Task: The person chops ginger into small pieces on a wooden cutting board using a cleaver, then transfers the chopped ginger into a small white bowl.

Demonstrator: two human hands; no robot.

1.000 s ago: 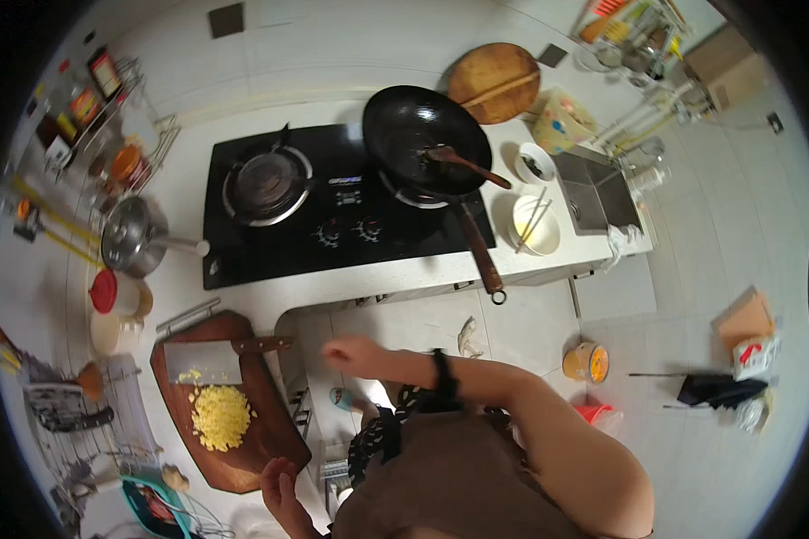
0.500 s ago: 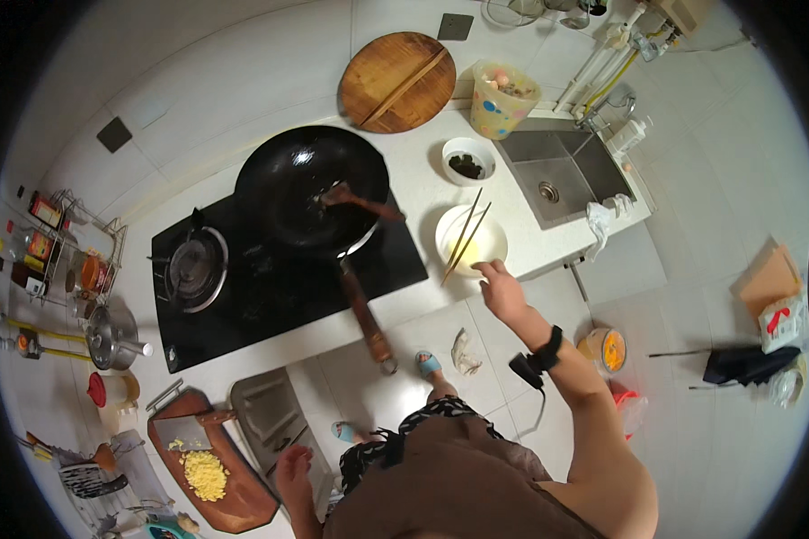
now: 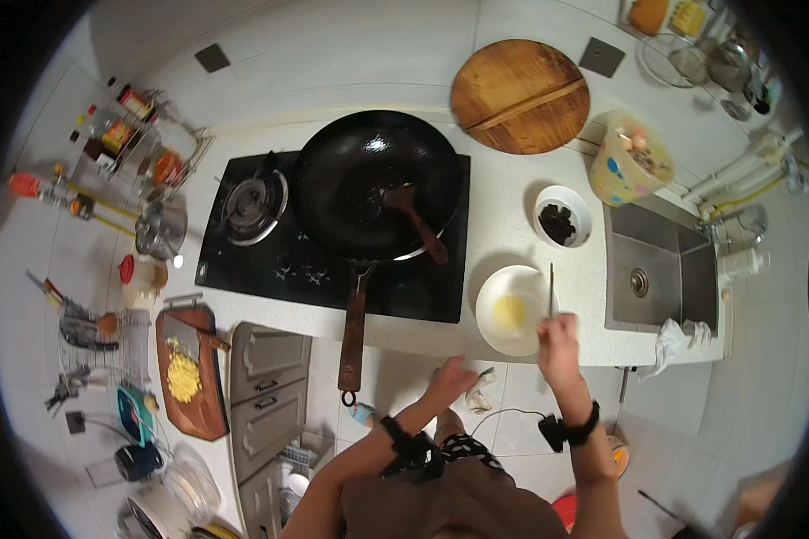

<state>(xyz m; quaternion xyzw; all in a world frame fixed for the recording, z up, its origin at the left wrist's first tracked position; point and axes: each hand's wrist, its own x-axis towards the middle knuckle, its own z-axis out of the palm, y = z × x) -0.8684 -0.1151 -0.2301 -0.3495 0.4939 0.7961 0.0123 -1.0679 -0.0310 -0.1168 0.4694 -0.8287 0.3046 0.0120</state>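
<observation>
My right hand (image 3: 559, 349) is closed around chopsticks (image 3: 551, 292) at the right rim of a white bowl (image 3: 487, 328). A little yellow liquid (image 3: 510, 312) lies in the bottom of that bowl. My left hand (image 3: 449, 382) is in the air before the counter's front edge, fingers loosely apart, with nothing seen in it. Left of the bowl, a black wok (image 3: 342, 184) stands on the black gas stove (image 3: 436, 296). A wooden spatula (image 3: 415, 223) leans inside it. Behind the bowl is a smaller white bowl (image 3: 584, 211) of dark pieces.
The wok's long wooden handle (image 3: 353, 332) juts past the counter edge. A steel sink (image 3: 672, 305) is at the right, a spotted bucket (image 3: 616, 171) behind it. A round wooden lid (image 3: 521, 94) leans on the wall. At left, a cutting board (image 3: 208, 413) carries a cleaver and chopped yellow food.
The view has shifted right. My left hand has come from the lower left towards the bowl. The chopsticks, slanted across the bowl before, now point away from me at its right rim.
</observation>
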